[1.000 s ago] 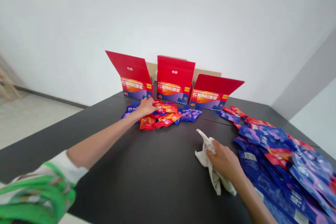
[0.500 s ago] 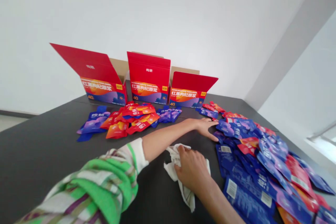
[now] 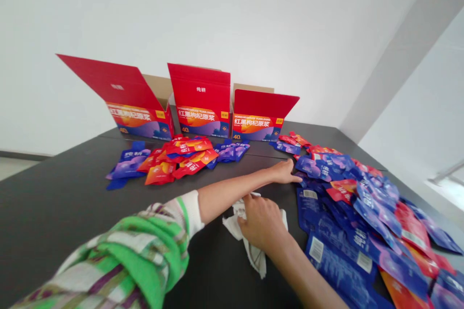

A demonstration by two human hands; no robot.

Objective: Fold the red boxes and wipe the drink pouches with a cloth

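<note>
Bright, soft light is filling room; pale wall (image 3: 217,14) is glowing evenly. Bright patch (image 3: 456,203) is nearly whiting out at right edge. Greyer band (image 3: 395,58) is slanting down wall there. Glossy pouches (image 3: 377,207) are catching small highlights. Dark table (image 3: 65,203) is deepening toward bottom. Wide view is stretching sleeve (image 3: 145,246); left box's flap (image 3: 108,79) lettering is blurring.

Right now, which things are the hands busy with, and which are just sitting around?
Seem part of the job:
- cloth, in the right hand
- right pile, with the left hand at its edge

Seem just there for now:
- left pile, away from both hands
- three open boxes, behind
</note>
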